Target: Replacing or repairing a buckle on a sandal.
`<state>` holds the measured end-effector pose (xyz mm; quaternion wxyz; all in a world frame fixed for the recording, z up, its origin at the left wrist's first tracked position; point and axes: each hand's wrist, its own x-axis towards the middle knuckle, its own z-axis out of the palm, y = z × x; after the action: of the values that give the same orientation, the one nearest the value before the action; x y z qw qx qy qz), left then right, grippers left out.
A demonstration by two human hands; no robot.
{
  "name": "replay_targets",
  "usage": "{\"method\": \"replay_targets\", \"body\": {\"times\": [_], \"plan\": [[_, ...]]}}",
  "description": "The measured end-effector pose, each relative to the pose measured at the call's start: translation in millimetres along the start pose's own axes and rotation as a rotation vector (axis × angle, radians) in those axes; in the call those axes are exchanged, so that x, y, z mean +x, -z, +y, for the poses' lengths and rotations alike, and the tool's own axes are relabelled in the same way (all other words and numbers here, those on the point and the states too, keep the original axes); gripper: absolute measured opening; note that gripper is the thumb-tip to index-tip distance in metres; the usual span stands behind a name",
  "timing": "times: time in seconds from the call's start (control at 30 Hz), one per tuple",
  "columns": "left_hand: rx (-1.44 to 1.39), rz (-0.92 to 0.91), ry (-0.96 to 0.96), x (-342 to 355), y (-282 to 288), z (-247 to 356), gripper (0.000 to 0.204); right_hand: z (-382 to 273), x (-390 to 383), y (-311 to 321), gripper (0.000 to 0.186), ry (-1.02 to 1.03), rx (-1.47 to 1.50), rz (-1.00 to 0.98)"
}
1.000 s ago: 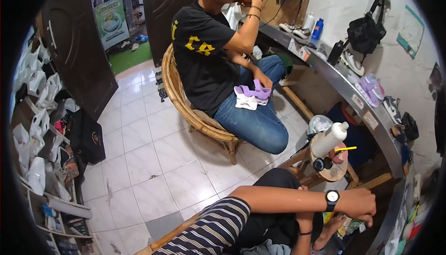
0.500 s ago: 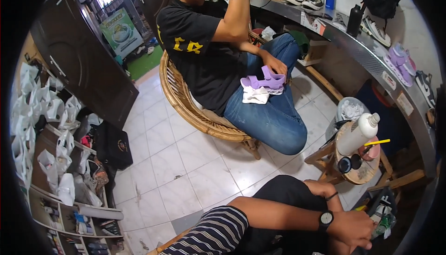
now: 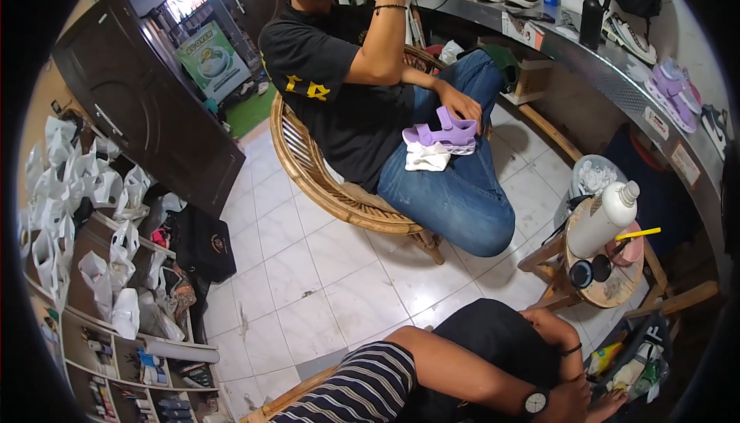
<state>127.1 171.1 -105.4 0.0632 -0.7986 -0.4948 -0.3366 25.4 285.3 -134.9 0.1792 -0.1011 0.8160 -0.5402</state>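
Observation:
My left hand (image 3: 569, 401), below a round wristwatch, rests low beside a bare foot (image 3: 609, 406) at the lower edge. Its fingers are mostly hidden there. My right hand (image 3: 546, 321), with a dark band at the wrist, lies against the side of my black-clad knee (image 3: 482, 330), and its fingers are seen only in part. Neither hand shows an object in it. Across from me a seated person in a black shirt (image 3: 339, 107) has a lilac strap sandal (image 3: 443, 134) and a white cloth (image 3: 428, 156) on the lap, one hand (image 3: 462, 107) touching the sandal.
At right, a round wooden stool (image 3: 617, 288) carries a white bottle (image 3: 605, 219), a pink cup and small black jars. A bag of bottles (image 3: 636, 361) sits below it. Shoes line the curved metal counter (image 3: 609, 65). Left, shelves hold white plastic bags (image 3: 123, 311).
My left hand has drawn back from beside the bag of bottles, down toward the foot. The view has shifted a little. The seated person keeps the same pose with the sandal.

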Motion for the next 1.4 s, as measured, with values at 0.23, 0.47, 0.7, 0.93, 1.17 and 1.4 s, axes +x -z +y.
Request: {"method": "replay_targets", "body": {"times": [0.23, 0.47, 0.7, 0.93, 1.17, 1.4], "plan": [[-0.247, -0.11, -0.04, 12.2, 56.8, -1.6, 0.095, -27.3, 1.9, -3.8, 0.005, -0.036, -0.005, 0.05], [-0.204, -0.079, -0.008, 1.0, 50.0, -9.2, 0.078, -23.8, 9.6, -1.2, 0.007, -0.169, 0.072, 0.009], [-0.207, -0.22, 0.003, -0.4, 65.4, -21.9, 0.075, -31.1, 16.5, 0.0, 0.006, -0.156, 0.054, 0.002], [-0.1, 0.014, -0.066, -8.8, 50.5, -26.3, 0.074, -12.1, 20.5, 3.9, 0.009, -0.014, -0.138, 0.046], [-0.436, -0.129, -0.222, 29.2, 106.0, -21.9, 0.04, -27.1, 19.7, 0.7, 0.008, -0.168, 0.102, 0.076], [-0.543, -0.439, -0.454, 57.9, 144.8, -14.3, 0.036, 13.9, 8.0, 3.9, 0.007, -0.245, 0.106, -0.011]]}}
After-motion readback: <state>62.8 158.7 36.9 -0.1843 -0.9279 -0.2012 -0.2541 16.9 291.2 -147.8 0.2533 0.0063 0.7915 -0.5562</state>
